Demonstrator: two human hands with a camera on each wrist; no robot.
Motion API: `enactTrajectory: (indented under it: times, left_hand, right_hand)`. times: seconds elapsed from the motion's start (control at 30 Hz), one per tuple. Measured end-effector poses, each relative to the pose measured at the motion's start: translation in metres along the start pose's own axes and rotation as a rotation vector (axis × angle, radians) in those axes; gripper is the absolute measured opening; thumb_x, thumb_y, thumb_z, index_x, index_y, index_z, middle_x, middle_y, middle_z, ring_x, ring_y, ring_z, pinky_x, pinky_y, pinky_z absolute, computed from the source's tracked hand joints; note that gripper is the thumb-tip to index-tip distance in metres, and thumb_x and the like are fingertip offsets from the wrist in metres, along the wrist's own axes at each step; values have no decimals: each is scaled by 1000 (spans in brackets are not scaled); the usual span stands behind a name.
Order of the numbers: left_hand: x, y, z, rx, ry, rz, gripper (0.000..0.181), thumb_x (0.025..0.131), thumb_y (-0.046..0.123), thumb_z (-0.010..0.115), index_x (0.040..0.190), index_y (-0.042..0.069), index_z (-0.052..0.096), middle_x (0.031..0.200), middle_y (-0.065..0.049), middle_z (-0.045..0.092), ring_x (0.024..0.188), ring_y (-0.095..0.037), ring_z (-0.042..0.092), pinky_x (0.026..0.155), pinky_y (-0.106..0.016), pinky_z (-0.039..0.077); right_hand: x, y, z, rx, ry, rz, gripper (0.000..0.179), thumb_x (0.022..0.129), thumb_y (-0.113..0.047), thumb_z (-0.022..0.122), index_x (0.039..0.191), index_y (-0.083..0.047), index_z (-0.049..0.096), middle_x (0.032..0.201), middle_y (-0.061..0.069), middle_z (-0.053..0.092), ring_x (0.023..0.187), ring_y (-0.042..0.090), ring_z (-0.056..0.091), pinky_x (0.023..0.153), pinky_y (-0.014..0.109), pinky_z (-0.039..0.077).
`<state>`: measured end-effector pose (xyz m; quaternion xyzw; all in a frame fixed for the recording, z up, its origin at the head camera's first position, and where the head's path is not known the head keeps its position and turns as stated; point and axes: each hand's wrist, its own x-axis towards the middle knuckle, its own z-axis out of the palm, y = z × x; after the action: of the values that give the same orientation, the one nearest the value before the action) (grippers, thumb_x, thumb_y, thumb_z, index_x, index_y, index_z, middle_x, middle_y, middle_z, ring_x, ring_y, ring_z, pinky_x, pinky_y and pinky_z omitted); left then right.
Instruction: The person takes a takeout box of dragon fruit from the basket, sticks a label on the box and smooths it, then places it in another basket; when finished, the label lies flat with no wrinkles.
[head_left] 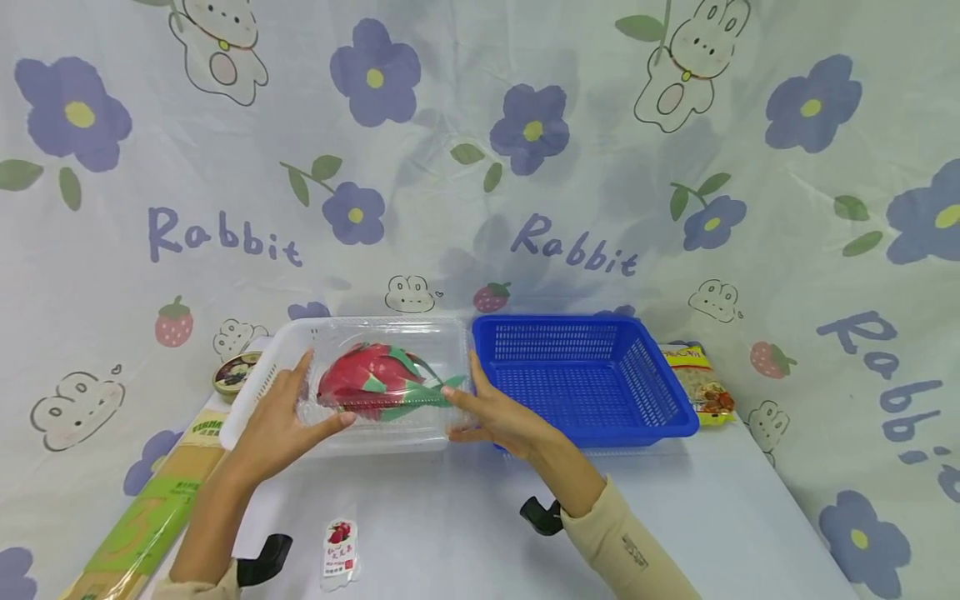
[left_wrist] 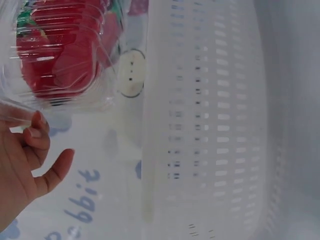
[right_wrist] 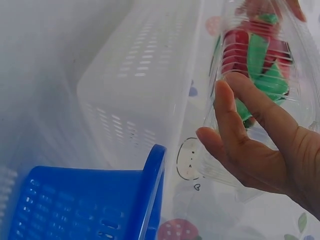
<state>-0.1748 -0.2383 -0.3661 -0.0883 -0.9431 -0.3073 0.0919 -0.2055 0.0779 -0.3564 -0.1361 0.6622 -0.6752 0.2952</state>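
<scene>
Left grip (head_left: 279, 427) and right grip (head_left: 504, 415) hold a clear box (head_left: 444, 348) — fruit (head_left: 367, 371) inside.

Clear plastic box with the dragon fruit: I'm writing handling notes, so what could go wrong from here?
The clear plastic box might slip: the left hand and right hand hold it near its ends, above the white basket. Tilted, it could let the dragon fruit shift, with spare room around it. Lowered, it may catch on a rim, since the blue basket stands close beside the white one.
</scene>
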Motion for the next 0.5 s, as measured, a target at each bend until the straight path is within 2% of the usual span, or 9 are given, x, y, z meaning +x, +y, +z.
enactTrajectory:
  times: [0.2, 0.5]
  left_hand:
    - [-3, 4, 1, -1, -2, -4, 112, 82, 50, 74, 160, 10, 5, 130, -24, 44, 108, -36, 47, 88, -65, 43]
    - [-8, 11, 5, 2, 10, 3, 113, 80, 50, 77, 160, 9, 8, 127, -22, 46, 105, -36, 49, 86, -64, 44]
  right_hand:
    - [-8, -1, 1, -5, 4, 0, 104, 98, -41, 61, 152, -36, -28, 161, 8, -31, 127, 45, 54, 101, 44, 49]
    - [-18, 2, -1, -22, 0, -5, 105, 98, -43, 61, 152, -35, -29, 160, 12, -30, 127, 41, 55, 106, 46, 44]
